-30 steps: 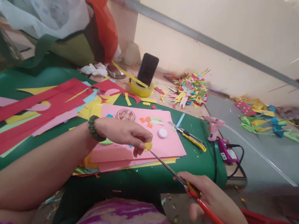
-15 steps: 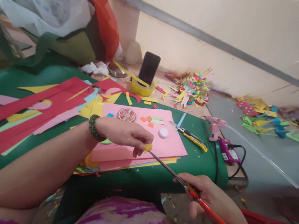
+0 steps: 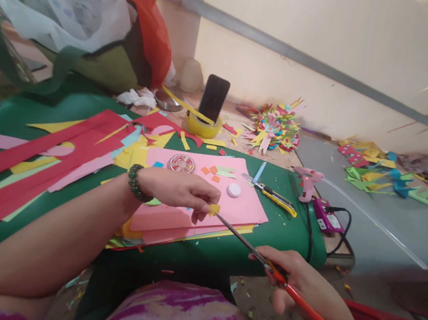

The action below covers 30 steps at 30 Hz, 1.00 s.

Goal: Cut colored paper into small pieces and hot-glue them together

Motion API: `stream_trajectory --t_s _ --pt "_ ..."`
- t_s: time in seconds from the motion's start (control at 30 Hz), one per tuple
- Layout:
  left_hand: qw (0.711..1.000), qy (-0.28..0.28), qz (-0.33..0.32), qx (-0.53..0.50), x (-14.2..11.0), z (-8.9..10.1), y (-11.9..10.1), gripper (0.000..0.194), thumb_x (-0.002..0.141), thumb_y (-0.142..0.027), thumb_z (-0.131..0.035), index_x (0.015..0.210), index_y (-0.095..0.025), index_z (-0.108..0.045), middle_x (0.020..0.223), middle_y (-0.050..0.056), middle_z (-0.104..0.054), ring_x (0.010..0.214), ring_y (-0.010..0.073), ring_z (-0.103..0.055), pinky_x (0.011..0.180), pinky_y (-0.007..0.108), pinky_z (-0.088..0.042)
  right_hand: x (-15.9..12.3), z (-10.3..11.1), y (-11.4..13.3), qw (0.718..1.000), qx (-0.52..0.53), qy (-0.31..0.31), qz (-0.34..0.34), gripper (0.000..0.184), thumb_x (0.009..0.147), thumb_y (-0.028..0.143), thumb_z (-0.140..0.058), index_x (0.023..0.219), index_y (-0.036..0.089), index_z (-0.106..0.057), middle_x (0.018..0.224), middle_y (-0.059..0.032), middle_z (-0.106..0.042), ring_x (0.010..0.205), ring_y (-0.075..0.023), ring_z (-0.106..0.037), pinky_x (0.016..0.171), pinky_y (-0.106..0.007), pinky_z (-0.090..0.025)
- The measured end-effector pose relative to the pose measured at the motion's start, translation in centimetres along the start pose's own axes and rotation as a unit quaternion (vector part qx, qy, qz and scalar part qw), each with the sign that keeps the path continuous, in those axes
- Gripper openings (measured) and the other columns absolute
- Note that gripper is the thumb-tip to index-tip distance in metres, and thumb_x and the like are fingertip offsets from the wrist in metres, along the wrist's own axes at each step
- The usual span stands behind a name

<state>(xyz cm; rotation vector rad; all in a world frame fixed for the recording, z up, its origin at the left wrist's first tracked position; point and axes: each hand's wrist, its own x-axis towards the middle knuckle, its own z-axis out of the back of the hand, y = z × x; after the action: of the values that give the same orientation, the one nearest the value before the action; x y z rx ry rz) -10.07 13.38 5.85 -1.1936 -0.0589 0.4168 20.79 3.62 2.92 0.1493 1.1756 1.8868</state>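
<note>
My left hand (image 3: 181,190) pinches a yellow scrap (image 3: 214,210) over the pink paper (image 3: 246,205); off the paper's near right, my right hand (image 3: 303,278) grips scissors (image 3: 275,273).

The left hand (image 3: 182,188) partly hides the yellow scrap (image 3: 214,210); toward the tabletop's (image 3: 275,236) left edge, red strips (image 3: 33,151) are cut off.

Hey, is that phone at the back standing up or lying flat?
Standing up: the phone is on end, its dark face above the yellow tape roll.
</note>
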Motion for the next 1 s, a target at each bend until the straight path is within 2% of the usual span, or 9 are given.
stream_trajectory --t_s 0.3,0.53,0.73,0.9,1.0 --pt "1.0 -0.005 0.002 -0.015 0.1 -0.1 0.0 0.03 0.094 -0.043 -0.05 0.077 -0.019 -0.049 0.073 0.001 -0.067 0.069 0.0125 -0.06 0.067 0.022 -0.045 0.3 0.1 0.1 1.0 0.02 0.004 0.013 0.08 0.063 0.089 -0.05 0.089 0.015 -0.066 0.059 0.0052 -0.045 0.056 -0.011 -0.032 0.048 -0.024 -0.024" --pt "1.0 -0.015 0.004 -0.006 0.2 -0.1 0.0 0.029 0.094 -0.041 -0.052 0.075 -0.018 -0.051 0.07 0.0 -0.066 0.067 0.0116 -0.058 0.065 0.021 -0.044 0.3 -0.1 0.6 0.999 0.033 -0.007 -0.01 0.075 0.061 0.087 -0.058 0.085 0.015 -0.065 0.056 0.0056 -0.047 0.054 -0.0104 -0.033 0.045 -0.023 -0.023" --pt "1.0 -0.019 0.002 -0.004 0.1 -0.1 0.0 0.027 0.094 -0.039 -0.051 0.076 -0.019 -0.05 0.072 0.001 -0.066 0.068 0.0121 -0.059 0.066 0.022 -0.044 0.3 -0.1 1.1 0.998 0.052 -0.006 -0.026 0.066 0.062 0.079 -0.067 0.083 0.016 -0.065 0.055 0.0061 -0.045 0.053 -0.0104 -0.034 0.044 -0.023 -0.024" --pt "1.0 -0.021 0.006 -0.002 0.1 -0.1 0.0 0.029 0.093 -0.041 -0.051 0.075 -0.019 -0.05 0.072 0.002 -0.067 0.069 0.0132 -0.059 0.066 0.023 -0.044 0.2 0.1 1.6 0.998 0.053 0.002 -0.042 0.053 0.067 0.064 -0.074 0.088 0.016 -0.065 0.056 0.0071 -0.041 0.053 -0.0098 -0.036 0.045 -0.022 -0.024" --pt "1.0 -0.021 0.005 0.0 0.1 -0.1 0.0 0.031 0.093 -0.043 -0.052 0.074 -0.019 -0.05 0.072 0.001 -0.066 0.069 0.0129 -0.06 0.066 0.022 -0.044 0.3 0.1 1.7 0.997 0.05 0.005 -0.055 0.048 0.066 0.057 -0.078 0.086 0.016 -0.064 0.059 0.0071 -0.039 0.054 -0.0093 -0.035 0.044 -0.021 -0.022"
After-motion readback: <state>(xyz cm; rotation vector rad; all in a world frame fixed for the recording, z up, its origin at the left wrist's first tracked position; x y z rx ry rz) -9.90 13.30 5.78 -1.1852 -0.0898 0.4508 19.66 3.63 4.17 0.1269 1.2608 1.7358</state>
